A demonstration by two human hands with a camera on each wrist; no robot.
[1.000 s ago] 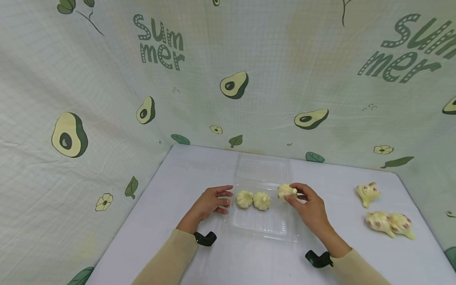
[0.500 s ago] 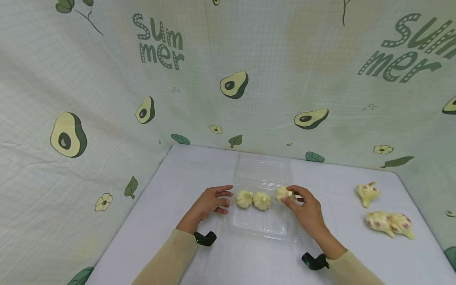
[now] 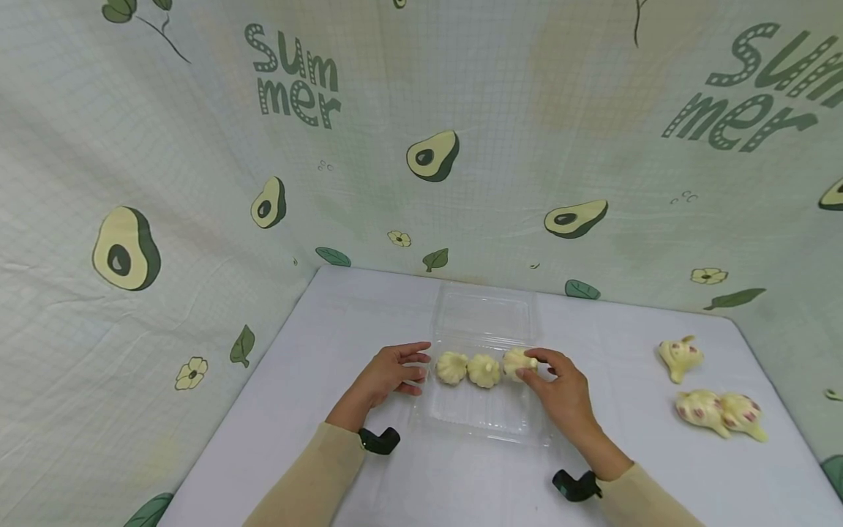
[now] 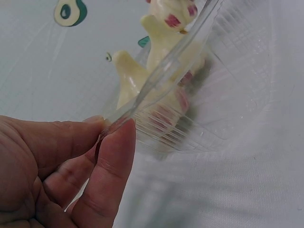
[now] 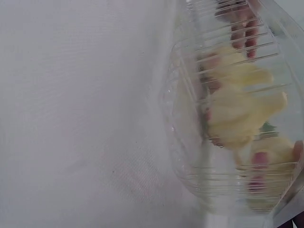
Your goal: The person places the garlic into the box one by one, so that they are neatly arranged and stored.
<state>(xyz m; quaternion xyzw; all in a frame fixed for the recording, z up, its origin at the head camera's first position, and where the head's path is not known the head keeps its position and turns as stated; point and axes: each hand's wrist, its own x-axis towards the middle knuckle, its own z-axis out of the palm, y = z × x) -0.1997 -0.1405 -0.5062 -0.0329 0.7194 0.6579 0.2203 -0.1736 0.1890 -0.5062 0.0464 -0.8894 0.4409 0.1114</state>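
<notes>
A clear plastic clamshell box (image 3: 474,423) lies unfolded on the white table, its lid (image 3: 486,311) laid back. My left hand (image 3: 387,377) pinches the box's left rim between thumb and forefinger, as the left wrist view shows at the rim (image 4: 156,80). Two pale garlic bulbs, one on the left (image 3: 451,368) and one in the middle (image 3: 484,372), sit side by side in the base. With thumb and fingers my right hand (image 3: 568,391) holds a third garlic bulb (image 3: 518,364) at their right, in the box. Purple patches show on that bulb (image 5: 268,164) through the plastic.
Three more garlic bulbs are on the table at the right: one farther back (image 3: 680,359) and two touching, a left one (image 3: 701,412) and a right one (image 3: 743,416). A printed cloth (image 3: 487,219) hangs behind and along the left of the table (image 3: 388,300).
My right hand has moved a little left and down with its garlic bulb, bringing it close to the middle one. The left hand has stayed at the box's rim.
</notes>
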